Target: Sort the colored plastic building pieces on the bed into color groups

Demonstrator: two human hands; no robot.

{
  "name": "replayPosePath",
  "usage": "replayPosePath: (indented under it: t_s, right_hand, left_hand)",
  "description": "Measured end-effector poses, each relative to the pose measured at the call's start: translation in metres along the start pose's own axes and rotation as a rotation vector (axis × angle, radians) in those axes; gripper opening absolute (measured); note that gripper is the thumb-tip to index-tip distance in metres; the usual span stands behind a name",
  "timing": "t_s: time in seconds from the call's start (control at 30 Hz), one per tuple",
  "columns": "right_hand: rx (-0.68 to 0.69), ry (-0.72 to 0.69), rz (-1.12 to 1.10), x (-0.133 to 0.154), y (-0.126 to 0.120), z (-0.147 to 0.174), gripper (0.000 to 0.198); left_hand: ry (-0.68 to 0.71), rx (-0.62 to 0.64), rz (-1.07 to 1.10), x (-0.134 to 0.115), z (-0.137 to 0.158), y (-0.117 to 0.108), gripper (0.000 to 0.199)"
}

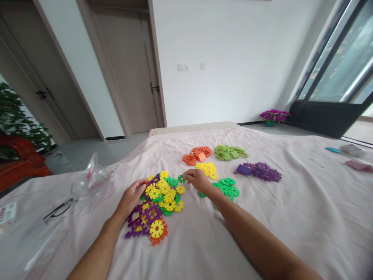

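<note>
My right hand pinches a green notched disc by its edge, just right of a mixed pile. My left hand rests against the pile's left side, fingers loosely curved and thumb apart, with nothing visibly gripped. In this pile, yellow notched discs lie over green ones, with purple window-shaped pieces and an orange toothed piece at the near end. Beyond my right wrist is a heap of green discs, partly hidden by my arm. A small heap of yellow discs sits behind my right hand.
Farther back on the pink cloth are orange pieces, light green pieces and purple pieces in separate heaps. Glasses and clear plastic packaging lie at left. A blue item sits far right.
</note>
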State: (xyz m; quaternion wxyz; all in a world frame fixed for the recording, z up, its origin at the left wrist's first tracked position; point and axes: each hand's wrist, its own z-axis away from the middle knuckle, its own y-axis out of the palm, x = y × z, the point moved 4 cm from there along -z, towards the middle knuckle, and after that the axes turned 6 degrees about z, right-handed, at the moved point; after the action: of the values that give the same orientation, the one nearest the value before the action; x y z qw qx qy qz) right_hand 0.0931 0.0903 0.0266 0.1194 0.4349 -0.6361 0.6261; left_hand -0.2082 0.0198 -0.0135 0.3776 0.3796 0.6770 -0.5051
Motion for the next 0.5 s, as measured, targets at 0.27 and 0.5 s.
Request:
replayPosePath:
  t_s: [0.27,0.5]
  right_hand:
    - [0.225,0.227,-0.062,-0.052,-0.098,-0.006,0.017]
    - [0.335,0.288,0.099,-0.096,-0.120,0.021,0.018]
  left_hand:
    - [0.032,0.042,-0.118,0.005,0.001,-0.001,0.046]
    - [0.064,0.033,-0.181,0.004,0.002,0.000,0.043]
